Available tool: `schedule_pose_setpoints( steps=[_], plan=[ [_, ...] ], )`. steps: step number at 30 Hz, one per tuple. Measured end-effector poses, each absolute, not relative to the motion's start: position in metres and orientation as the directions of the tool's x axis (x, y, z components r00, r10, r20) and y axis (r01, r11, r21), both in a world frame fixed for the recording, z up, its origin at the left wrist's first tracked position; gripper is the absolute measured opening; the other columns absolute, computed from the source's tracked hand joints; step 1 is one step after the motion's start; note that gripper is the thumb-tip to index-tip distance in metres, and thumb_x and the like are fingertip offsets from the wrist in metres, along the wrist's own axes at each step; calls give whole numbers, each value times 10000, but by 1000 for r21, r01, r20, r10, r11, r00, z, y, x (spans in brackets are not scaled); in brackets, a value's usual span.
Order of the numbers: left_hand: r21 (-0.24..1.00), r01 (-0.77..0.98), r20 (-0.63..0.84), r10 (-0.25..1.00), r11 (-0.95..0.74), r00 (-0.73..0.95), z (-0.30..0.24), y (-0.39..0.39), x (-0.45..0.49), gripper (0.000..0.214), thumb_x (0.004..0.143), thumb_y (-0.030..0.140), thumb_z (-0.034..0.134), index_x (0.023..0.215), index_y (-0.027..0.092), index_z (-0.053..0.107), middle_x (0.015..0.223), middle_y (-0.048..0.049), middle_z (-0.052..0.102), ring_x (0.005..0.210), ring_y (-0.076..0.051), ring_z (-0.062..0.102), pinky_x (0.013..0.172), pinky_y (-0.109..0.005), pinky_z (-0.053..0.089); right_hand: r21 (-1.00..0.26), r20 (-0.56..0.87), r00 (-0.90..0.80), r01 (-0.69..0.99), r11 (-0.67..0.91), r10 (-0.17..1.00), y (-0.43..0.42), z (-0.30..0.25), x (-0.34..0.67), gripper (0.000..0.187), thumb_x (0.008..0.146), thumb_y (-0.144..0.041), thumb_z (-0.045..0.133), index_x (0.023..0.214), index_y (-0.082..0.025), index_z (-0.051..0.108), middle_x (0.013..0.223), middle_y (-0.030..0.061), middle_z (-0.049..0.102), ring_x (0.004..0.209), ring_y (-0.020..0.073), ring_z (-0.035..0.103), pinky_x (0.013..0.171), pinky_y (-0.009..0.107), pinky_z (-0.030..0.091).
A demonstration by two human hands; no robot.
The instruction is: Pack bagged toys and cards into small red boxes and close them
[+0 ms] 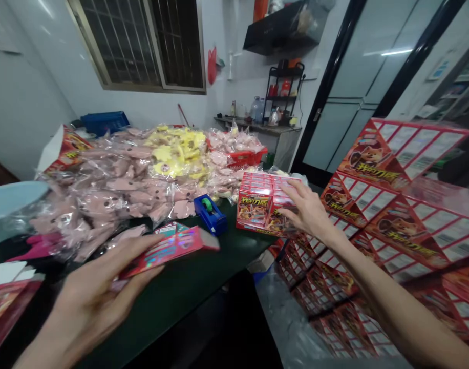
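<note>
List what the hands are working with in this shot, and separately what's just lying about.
With the hands:
left hand holding a red printed box
right hand on a stack of red printed boxes
blue tape dispenser between them

Lying about:
pink items in clear bags
yellow items in clear bags
stacked red cartons at right
blue crate

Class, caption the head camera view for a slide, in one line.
Left hand holds a red box; right hand touches a stack of red boxes.

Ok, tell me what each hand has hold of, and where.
The left hand grips a flat red printed box around its near end. The right hand touches the side of a red box stack.
</note>
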State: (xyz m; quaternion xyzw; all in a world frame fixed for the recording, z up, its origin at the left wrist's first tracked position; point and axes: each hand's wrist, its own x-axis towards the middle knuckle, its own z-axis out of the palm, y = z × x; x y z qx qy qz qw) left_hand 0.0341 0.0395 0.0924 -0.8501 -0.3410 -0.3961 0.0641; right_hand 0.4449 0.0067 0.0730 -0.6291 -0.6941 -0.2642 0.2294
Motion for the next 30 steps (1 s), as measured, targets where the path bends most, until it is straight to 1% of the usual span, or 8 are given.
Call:
schedule_pose_setpoints(
  steps=[1, 2, 4, 7, 10, 19, 24, 30],
  plan=[
    [138, 600, 680, 516, -788, 521, 99, 43, 54, 373, 818, 365, 577, 1186, 308, 562, 1084, 1, 686, 904, -196, 671, 791, -292, 523, 126, 589, -123, 990, 59, 799, 10, 71, 450, 498, 832, -357, 559, 1264, -118, 492, 1329, 214, 450, 1156, 353, 460, 834, 466, 431],
    [136, 541, 710, 463, -830, 531, 104, 49, 76, 342, 830, 322, 574, 1171, 293, 562, 1047, -2, 696, 869, -177, 675, 761, -270, 526, 165, 534, -138, 985, 58, 834, 13, 69, 454, 491, 838, -353, 552, 1269, -125, 491, 1324, 205, 462, 1147, 349, 468, 831, 461, 426],
    [154, 391, 744, 366, -908, 558, 107, 63, 120, 320, 836, 249, 575, 1155, 236, 563, 1046, -36, 694, 888, -167, 670, 787, -257, 522, 224, 473, -166, 972, 64, 865, 15, 63, 456, 449, 859, -323, 522, 1267, -136, 497, 1285, 182, 508, 1121, 327, 488, 844, 448, 409],
    [172, 225, 747, 276, -959, 605, 95, 90, 172, 295, 844, 198, 565, 1138, 187, 580, 1044, -75, 692, 930, -166, 658, 824, -271, 518, 254, 488, -176, 966, 54, 855, 14, 56, 456, 398, 889, -258, 464, 1271, -149, 495, 1262, 157, 539, 1112, 295, 498, 842, 416, 391],
    [207, 104, 735, 225, -973, 640, 79, 114, 198, 284, 846, 188, 562, 1128, 176, 595, 1060, -93, 686, 961, -166, 651, 845, -285, 520, 229, 525, -169, 972, 53, 834, 14, 54, 459, 377, 889, -253, 474, 1256, -174, 510, 1230, 136, 570, 1095, 274, 512, 820, 393, 386],
    [242, 118, 695, 257, -963, 671, 68, 152, 200, 357, 848, 203, 563, 1204, 186, 554, 1128, -112, 657, 1043, -203, 619, 884, -355, 509, 168, 556, -161, 983, 80, 815, 14, 56, 464, 333, 887, -246, 488, 1212, -202, 542, 1206, 108, 599, 1071, 249, 536, 801, 378, 373],
    [244, 96, 682, 241, -965, 690, 68, 149, 201, 312, 841, 212, 580, 1152, 186, 587, 1091, -101, 669, 1001, -182, 634, 861, -313, 511, 161, 553, -155, 984, 78, 819, 13, 55, 466, 321, 893, -268, 490, 1203, -201, 545, 1211, 100, 601, 1062, 239, 547, 759, 355, 363],
    [283, 76, 723, 265, -956, 638, 58, 153, 190, 316, 833, 192, 589, 1148, 178, 575, 1040, -91, 681, 931, -171, 647, 820, -293, 518, 165, 579, -178, 981, 99, 796, 15, 51, 470, 319, 902, -276, 484, 1212, -214, 525, 1205, 91, 603, 1038, 228, 558, 759, 353, 353]
  ],
)
